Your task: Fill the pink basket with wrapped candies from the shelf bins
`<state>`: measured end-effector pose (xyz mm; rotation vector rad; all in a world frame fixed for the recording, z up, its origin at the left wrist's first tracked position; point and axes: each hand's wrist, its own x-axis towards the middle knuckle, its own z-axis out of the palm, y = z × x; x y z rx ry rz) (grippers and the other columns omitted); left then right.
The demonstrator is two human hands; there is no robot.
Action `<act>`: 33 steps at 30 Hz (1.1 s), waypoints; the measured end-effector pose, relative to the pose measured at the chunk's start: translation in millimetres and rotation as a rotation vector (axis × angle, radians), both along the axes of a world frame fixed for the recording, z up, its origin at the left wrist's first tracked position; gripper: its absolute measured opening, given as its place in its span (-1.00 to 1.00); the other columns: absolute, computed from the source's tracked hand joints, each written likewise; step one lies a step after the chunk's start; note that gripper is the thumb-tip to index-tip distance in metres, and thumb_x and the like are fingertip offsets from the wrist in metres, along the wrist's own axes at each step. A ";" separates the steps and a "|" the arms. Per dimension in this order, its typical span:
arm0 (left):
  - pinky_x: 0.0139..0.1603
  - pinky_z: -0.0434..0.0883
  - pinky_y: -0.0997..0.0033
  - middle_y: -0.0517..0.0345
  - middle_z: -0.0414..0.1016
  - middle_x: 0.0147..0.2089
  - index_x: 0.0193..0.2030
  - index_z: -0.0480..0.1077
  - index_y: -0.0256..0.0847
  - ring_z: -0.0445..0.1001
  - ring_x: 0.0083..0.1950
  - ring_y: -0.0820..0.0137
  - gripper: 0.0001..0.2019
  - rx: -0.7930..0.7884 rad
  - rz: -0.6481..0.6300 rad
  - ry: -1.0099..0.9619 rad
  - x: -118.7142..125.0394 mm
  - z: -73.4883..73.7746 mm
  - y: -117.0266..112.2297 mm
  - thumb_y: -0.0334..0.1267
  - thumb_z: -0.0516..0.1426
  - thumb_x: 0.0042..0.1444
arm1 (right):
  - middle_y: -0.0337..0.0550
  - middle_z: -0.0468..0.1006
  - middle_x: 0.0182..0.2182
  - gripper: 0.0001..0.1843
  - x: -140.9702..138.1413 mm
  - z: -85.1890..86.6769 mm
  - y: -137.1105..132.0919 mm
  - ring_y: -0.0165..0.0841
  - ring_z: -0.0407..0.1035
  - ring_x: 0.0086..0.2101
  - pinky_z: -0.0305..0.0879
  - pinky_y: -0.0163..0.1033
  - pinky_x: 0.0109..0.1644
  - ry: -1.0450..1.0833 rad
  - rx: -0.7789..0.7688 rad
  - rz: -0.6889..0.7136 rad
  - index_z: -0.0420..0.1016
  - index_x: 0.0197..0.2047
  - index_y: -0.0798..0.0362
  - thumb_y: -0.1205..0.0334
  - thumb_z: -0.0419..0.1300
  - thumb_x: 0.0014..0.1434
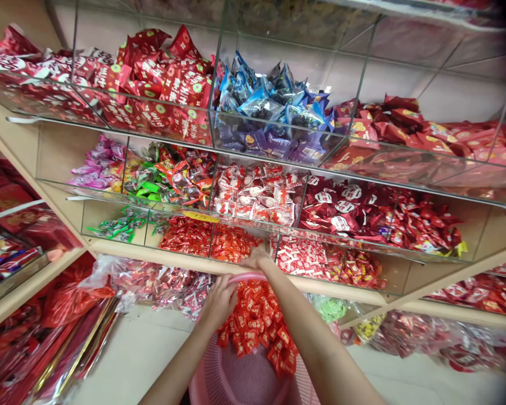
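A pink mesh plastic basket (206, 365) is tilted towards the shelf, with many small red-orange wrapped candies (257, 318) heaped on its far side. My left hand (220, 301) is closed over the basket's left rim. Beyond that rim, my right hand (256, 260) is at the bottom shelf's front edge, beside a bin of matching red-orange candies (234, 243). Its fingers are small and partly hidden, so their grip cannot be made out. White-and-red wrapped candies (301, 257) lie in the bin just right of it.
Clear-walled shelf tiers rise ahead, holding blue packets (265, 101), large red packets (164, 84) and white-and-red sweets (257, 191). Plastic bags of candy (160, 281) sit under the bottom shelf. Rolled red and gold material (76, 349) stands at lower left.
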<state>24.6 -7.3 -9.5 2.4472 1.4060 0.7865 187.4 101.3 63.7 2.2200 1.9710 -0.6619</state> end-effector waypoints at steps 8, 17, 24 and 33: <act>0.08 0.33 0.23 0.09 0.34 0.07 -0.06 0.43 -0.10 0.30 0.08 0.27 -0.73 -0.014 0.001 0.007 0.4 0.4 0.3 -0.36 -0.02 0.19 | 0.11 0.50 -0.05 -0.28 9.7 -11.6 -3.7 -0.13 0.41 -0.10 0.27 -0.21 -0.18 0.143 0.012 -0.021 0.37 0.06 0.16 -0.16 0.20 -0.06; 0.09 0.33 0.21 0.08 0.34 0.07 -0.06 0.43 -0.12 0.29 0.08 0.27 -0.73 -0.032 -0.008 0.010 0.4 1.9 0.0 -0.35 -0.03 0.20 | -0.22 0.47 -0.47 -0.73 14.4 -20.5 -3.3 -0.43 0.30 -0.47 0.07 -0.35 -0.48 0.283 0.084 -0.006 0.47 -0.37 0.10 0.04 0.19 -0.01; 0.08 0.34 0.20 0.07 0.33 0.08 -0.05 0.42 -0.13 0.29 0.08 0.26 -0.73 -0.014 -0.007 0.023 0.1 -1.8 1.1 -0.35 -0.04 0.21 | -0.16 0.49 -0.46 -0.69 10.8 -12.2 -7.5 -0.36 0.34 -0.44 0.11 -0.31 -0.43 0.271 0.102 0.007 0.47 -0.36 0.07 -0.01 0.24 -0.06; 0.08 0.34 0.20 0.07 0.34 0.08 -0.05 0.42 -0.13 0.30 0.08 0.26 -0.73 -0.006 -0.006 0.018 -0.5 -2.1 1.1 -0.35 -0.03 0.20 | -0.18 0.46 -0.53 -0.77 15.6 -21.3 0.5 -0.38 0.31 -0.47 0.07 -0.33 -0.46 0.341 0.170 -0.045 0.46 -0.48 0.10 0.10 0.30 -0.13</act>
